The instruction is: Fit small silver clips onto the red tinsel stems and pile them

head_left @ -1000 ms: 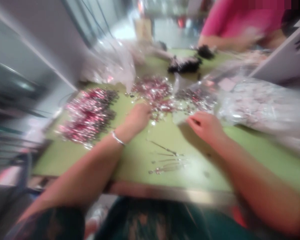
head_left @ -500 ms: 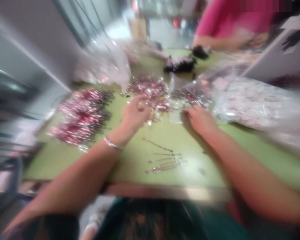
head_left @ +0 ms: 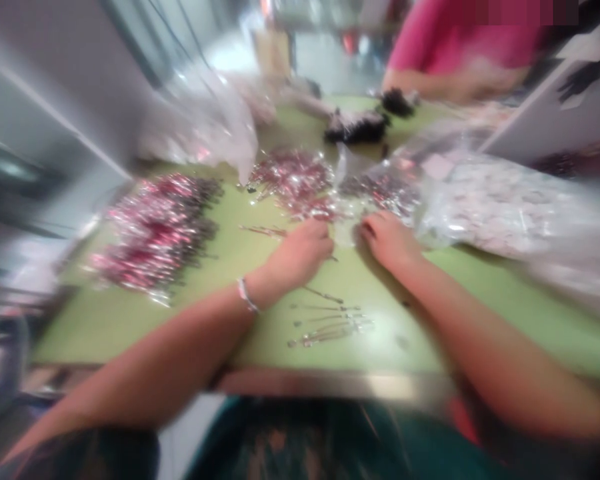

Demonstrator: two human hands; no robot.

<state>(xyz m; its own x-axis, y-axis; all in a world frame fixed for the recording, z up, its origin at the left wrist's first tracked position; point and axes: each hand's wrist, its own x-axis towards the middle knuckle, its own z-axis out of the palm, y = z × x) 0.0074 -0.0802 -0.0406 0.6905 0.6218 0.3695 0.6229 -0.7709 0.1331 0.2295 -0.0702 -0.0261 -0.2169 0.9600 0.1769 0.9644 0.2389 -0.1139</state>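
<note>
My left hand (head_left: 305, 252) is closed over the table, its fingertips hidden beneath it. Thin brownish strips (head_left: 261, 230) with small ends jut out from its left side, seemingly pinched in the fingers. Just beyond it lies a loose heap of shiny pink and silver strips (head_left: 297, 175). My right hand (head_left: 391, 239) rests with curled fingers beside a clear plastic bag (head_left: 344, 230); whatever its fingertips hold is hidden. Several similar thin strips (head_left: 330, 322) lie side by side on the table in front of me.
To the left is a large pile of pink-silver strips (head_left: 155, 230). Clear bags of pale pieces (head_left: 505, 197) fill the right side, and another plastic bag (head_left: 200, 127) stands back left. Dark bundles (head_left: 357, 127) lie farther back, where a person in pink (head_left: 460, 47) sits.
My left hand has come back from the pink heap, toward me and to the right, with thin strips now showing at it. The right hand has barely moved.
</note>
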